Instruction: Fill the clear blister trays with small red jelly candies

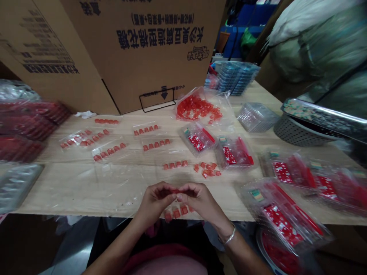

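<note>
My left hand [158, 198] and my right hand [195, 196] meet at the table's front edge, fingertips pinched together on a small red translucent piece [174, 191], mostly covered by the fingers. Just below the hands, a row of similar red pieces [176, 212] shows, partly hidden by the right hand. Beyond them lies a clear bag with a row of red pieces [175, 165]. To its right is a loose scatter of red pieces [208, 170]. More rows in clear bags [156, 144] lie farther back and left.
A big cardboard box [160, 68] stands at the back. An opened plastic bag of red pieces [197, 109] lies before it. Clear packs with red contents [282, 217] line the right side, near a grey basket [301, 131]. Stacked red packs [28, 118] sit at left.
</note>
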Available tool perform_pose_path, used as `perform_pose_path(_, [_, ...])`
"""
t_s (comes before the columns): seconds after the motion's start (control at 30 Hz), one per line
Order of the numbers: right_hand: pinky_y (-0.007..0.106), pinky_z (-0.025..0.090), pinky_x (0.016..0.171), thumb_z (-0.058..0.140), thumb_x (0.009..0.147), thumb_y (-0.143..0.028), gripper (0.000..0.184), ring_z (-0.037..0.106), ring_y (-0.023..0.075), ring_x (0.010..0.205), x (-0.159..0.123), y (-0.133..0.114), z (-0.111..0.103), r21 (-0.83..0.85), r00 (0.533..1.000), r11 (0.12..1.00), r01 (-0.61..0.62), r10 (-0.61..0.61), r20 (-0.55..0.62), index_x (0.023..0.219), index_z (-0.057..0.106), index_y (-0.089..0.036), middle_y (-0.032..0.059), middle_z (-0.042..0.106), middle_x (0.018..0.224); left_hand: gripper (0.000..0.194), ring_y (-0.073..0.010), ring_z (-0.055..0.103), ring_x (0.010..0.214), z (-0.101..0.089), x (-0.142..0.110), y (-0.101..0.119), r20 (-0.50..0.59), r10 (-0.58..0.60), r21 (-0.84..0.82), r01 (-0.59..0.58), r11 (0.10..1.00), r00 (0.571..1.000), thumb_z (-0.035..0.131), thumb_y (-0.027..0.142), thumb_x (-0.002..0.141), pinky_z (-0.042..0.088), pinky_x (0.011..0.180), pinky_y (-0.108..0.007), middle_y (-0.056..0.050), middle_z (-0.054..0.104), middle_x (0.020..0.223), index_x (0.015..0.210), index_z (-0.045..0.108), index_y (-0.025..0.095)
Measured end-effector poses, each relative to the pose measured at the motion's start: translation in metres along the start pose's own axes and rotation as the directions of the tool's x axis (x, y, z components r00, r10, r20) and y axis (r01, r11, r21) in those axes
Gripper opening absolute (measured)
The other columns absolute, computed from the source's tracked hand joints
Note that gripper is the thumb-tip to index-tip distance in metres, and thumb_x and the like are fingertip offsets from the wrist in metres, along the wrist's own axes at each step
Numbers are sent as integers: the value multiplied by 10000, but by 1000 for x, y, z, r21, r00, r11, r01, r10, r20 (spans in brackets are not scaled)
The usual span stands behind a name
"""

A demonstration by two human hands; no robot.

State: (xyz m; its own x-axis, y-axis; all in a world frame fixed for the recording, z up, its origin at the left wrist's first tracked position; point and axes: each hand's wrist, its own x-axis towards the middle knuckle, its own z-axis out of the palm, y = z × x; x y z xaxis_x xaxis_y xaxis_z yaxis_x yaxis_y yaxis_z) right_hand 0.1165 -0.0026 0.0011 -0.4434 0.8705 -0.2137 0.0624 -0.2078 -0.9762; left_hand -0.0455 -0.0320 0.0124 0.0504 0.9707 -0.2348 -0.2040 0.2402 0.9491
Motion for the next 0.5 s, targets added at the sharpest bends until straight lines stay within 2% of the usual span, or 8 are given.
perform_pose_path(0.1, [214, 397, 562, 623, 772, -220, 104, 563, 117, 613, -5, -10, 0, -275, 996, 958, 83, -74, 41, 793, 708, -165, 1, 667, 686, 183, -118, 610, 601, -3, 2, -2, -51, -48, -1, 48, 999, 998, 799, 284, 604, 490, 623, -224, -13, 702, 646, 693, 708, 153])
perform_pose_path(0.23, [211, 369, 563, 550, 807, -126, 164, 550, 112, 606, -10, -22, 0, -515, 986, 841, 167, -150, 75, 742, 695, -166, -5, 641, 651, 159, -117, 598, 578, -3, 1, -6, -65, -33, 65, 38, 997, 997, 779, 249, 599, 477, 584, -216, -7, 681, 614, 693, 701, 149])
perform_pose_path(0.4, [225, 359, 569, 540, 718, -28, 153, 527, 124, 613, -14, -22, 9, -736, 948, 616, 279, -298, 110, 699, 621, -156, 5, 591, 678, 109, -109, 578, 517, 3, -4, -7, -38, -22, 133, 27, 991, 999, 708, 227, 640, 472, 520, -214, 8, 652, 603, 717, 670, 158])
perform_pose_path(0.43, [225, 361, 568, 536, 703, -21, 159, 525, 124, 610, -14, -21, 11, -744, 941, 603, 289, -322, 105, 695, 613, -161, 3, 586, 679, 109, -103, 563, 481, 4, -5, -6, -30, -41, 126, 45, 991, 999, 696, 232, 642, 463, 486, -211, 14, 642, 589, 715, 660, 159])
perform_pose_path(0.5, [213, 367, 553, 531, 687, -20, 166, 525, 115, 592, -14, -18, 14, -706, 942, 656, 267, -332, 49, 674, 599, -171, -9, 580, 664, 111, -95, 535, 429, 5, -5, -3, -40, -78, 101, 82, 992, 996, 686, 228, 618, 438, 430, -202, 24, 623, 558, 694, 647, 158])
